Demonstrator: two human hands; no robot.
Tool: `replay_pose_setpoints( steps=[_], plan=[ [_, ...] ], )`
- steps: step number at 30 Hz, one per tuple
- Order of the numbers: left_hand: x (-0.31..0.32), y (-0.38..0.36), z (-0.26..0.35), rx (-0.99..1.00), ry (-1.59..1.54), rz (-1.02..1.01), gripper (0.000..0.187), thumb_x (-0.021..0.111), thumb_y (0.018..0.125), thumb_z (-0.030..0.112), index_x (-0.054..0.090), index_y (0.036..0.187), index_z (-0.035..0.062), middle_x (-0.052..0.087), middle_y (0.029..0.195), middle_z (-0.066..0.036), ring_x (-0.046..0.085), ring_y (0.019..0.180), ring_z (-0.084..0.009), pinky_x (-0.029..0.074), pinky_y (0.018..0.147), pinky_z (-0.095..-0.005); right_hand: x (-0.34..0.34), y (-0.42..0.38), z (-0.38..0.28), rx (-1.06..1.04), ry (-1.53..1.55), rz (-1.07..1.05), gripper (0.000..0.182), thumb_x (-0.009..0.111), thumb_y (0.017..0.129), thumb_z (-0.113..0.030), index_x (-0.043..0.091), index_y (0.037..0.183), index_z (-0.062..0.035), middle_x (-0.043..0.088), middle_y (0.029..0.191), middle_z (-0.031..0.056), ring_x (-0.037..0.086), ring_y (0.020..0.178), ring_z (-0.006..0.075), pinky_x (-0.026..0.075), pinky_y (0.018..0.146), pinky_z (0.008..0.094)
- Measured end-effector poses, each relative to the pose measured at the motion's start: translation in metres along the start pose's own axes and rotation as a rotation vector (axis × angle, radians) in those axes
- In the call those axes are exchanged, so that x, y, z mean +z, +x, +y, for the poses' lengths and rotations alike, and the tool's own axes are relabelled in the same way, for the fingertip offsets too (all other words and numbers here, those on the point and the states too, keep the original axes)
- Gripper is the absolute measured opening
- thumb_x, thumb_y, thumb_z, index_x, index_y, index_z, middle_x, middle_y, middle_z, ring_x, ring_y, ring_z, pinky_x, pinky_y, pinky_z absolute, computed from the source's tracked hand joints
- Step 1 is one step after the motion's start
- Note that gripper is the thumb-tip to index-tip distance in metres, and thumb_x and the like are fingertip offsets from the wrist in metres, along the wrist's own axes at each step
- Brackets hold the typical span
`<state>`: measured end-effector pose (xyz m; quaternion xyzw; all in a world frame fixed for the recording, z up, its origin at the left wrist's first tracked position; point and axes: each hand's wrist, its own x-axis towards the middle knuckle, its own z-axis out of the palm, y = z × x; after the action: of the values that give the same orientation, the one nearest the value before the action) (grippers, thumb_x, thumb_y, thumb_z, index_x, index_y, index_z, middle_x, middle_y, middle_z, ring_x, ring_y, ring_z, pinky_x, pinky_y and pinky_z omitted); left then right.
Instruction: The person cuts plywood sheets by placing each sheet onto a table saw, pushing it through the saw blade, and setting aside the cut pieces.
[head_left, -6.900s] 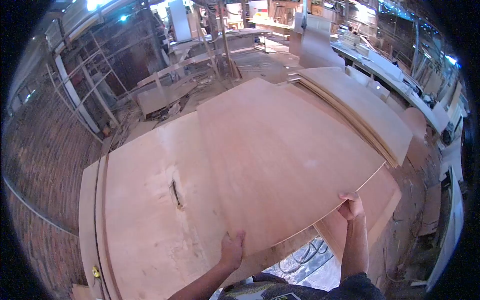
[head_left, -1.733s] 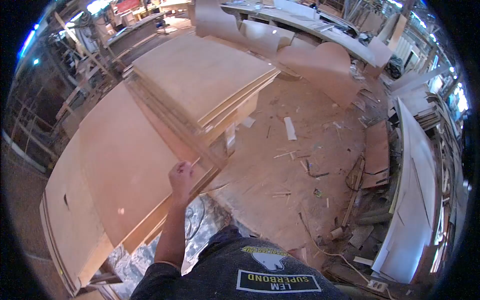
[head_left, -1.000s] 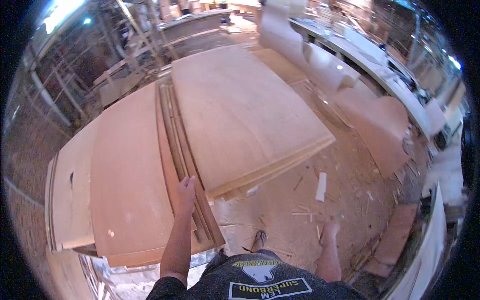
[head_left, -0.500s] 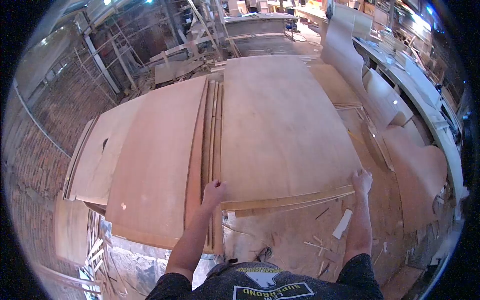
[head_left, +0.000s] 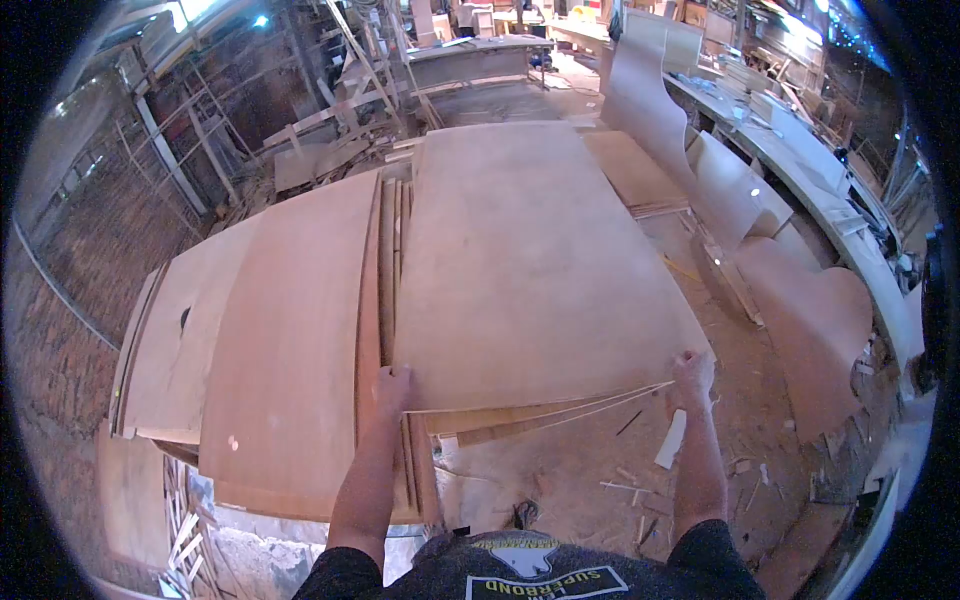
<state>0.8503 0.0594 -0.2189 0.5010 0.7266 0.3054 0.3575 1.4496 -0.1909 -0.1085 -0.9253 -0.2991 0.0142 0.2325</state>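
A large pale plywood sheet [head_left: 520, 270] lies on a stack in front of me, its near edge raised off the sheets below [head_left: 500, 428]. At its near left corner my left hand [head_left: 395, 386] is closed on the edge. My right hand [head_left: 692, 374] grips the near right corner, fingers curled over the top. Left of the sheet are narrow stacked edges of boards [head_left: 392, 260], and beyond them another reddish plywood sheet [head_left: 285, 350].
A curved thin sheet [head_left: 640, 110] leans along the right side, above a bent brown sheet [head_left: 805, 320] on the floor. Wood scraps [head_left: 640, 490] and a white strip [head_left: 671, 440] litter the ground. A long workbench [head_left: 780, 150] runs along the right.
The near edge of the pale sheet has lifted and come a little toward me, with both hands still on it. The view has shifted slightly to the right.
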Motion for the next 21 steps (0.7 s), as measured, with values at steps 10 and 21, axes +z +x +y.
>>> replay_pose_setpoints(
  steps=[10, 21],
  plan=[
    [-0.131, -0.07, 0.008, 0.112, -0.008, -0.004, 0.042, 0.071, 0.084, 0.028, 0.066, 0.104, -0.0087, 0.071, 0.096, -0.022, 0.069, 0.091, -0.0287, 0.053, 0.079, -0.04, -0.046, -0.157, -0.026, 0.148, -0.06, -0.044, 0.05, 0.07, 0.08, -0.048, 0.073, 0.095, 0.0002, 0.071, 0.088, 0.0223, 0.069, 0.089, 0.0371, 0.052, 0.081, 0.0444],
    [-0.323, -0.131, -0.115, 0.085, 0.029, -0.013, 0.041, 0.071, 0.083, 0.03, 0.068, 0.101, -0.0069, 0.07, 0.092, -0.021, 0.069, 0.085, -0.0291, 0.053, 0.075, -0.0416, -0.022, -0.398, -0.023, 0.289, 0.607, -0.293, 0.051, 0.055, 0.099, -0.04, 0.064, 0.117, 0.0068, 0.07, 0.105, 0.0152, 0.064, 0.093, 0.0227, 0.05, 0.082, 0.0374]
  ],
)
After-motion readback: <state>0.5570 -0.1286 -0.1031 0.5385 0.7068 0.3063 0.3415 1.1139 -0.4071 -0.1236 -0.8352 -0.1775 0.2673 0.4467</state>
